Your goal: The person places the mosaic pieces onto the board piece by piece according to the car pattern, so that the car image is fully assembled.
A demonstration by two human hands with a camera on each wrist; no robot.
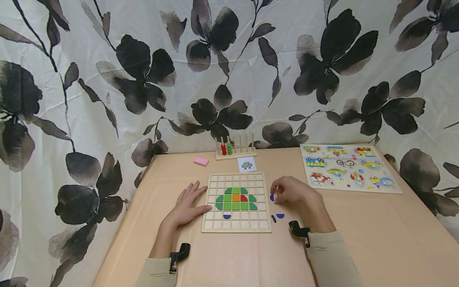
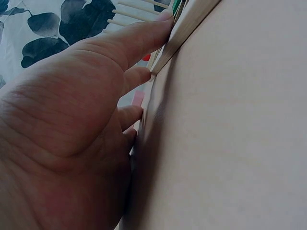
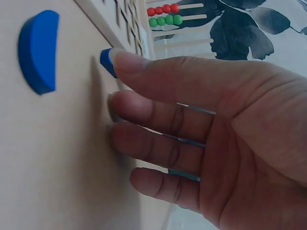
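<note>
A square wooden grid board (image 1: 234,228) lies on the table, with green, orange and red pieces forming a shape in its cells. One blue half-round piece (image 1: 227,217) sits lower in the grid. My left hand (image 1: 187,205) rests by the board's left edge, fingers spread, its thumb touching the frame. To the right of the board, my right hand (image 1: 292,192) pinches a small blue piece (image 3: 106,61) at the thumb tip; the index finger is mostly hidden. Nearer me lie a blue half-round piece (image 1: 280,215) and a blue piece seen edge-on (image 1: 273,219).
Behind the board are a picture card (image 1: 246,164), a pink block (image 1: 201,161) and a peg rack (image 1: 233,155) with red and green beads. A vehicle picture board (image 1: 349,169) lies at the back right. Floral cloth (image 1: 265,119) hangs behind the table.
</note>
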